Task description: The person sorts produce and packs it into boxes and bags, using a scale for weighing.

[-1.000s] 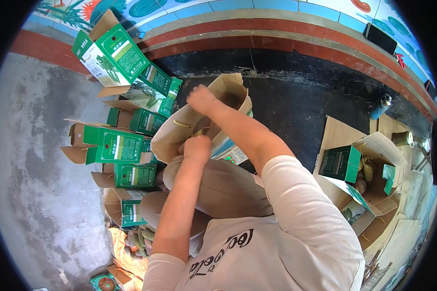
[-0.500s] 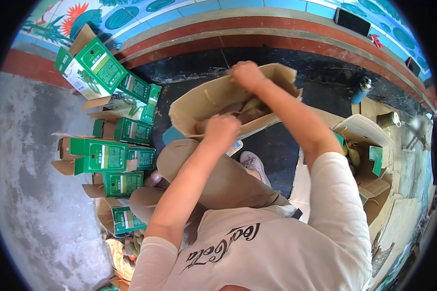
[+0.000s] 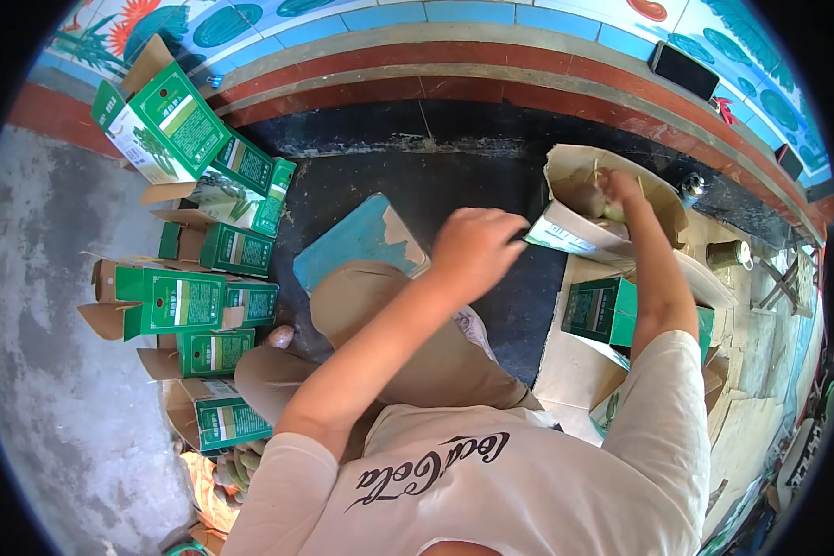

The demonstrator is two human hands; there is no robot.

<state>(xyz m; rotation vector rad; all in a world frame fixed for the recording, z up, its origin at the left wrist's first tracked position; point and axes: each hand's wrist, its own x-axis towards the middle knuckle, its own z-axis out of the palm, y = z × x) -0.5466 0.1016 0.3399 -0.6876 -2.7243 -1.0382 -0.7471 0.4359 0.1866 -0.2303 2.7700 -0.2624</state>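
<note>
My right hand (image 3: 621, 188) reaches into an open cardboard box (image 3: 584, 236) at the right, near its far inner wall between two yellow cords. Its fingers look curled against the box and are partly hidden. Rounded green and brownish vegetables (image 3: 612, 213) lie inside. My left hand (image 3: 480, 248) hangs in the air left of this box, touching nothing, with its fingers stretched towards the right. Below and left of it, by my knee, a worn blue board or stool top (image 3: 347, 243) shows.
Several green printed boxes (image 3: 190, 296) with open flaps line the left side. Another green box (image 3: 602, 310) stands at the right. A metal flask (image 3: 692, 188), a tin (image 3: 730, 255) and a phone-like black device (image 3: 684, 69) on the ledge are beyond. More vegetables (image 3: 241, 463) lie lower left.
The box has moved from in front of my knees to the right side. My left hand has let go of its near edge. The blue surface beneath is now exposed.
</note>
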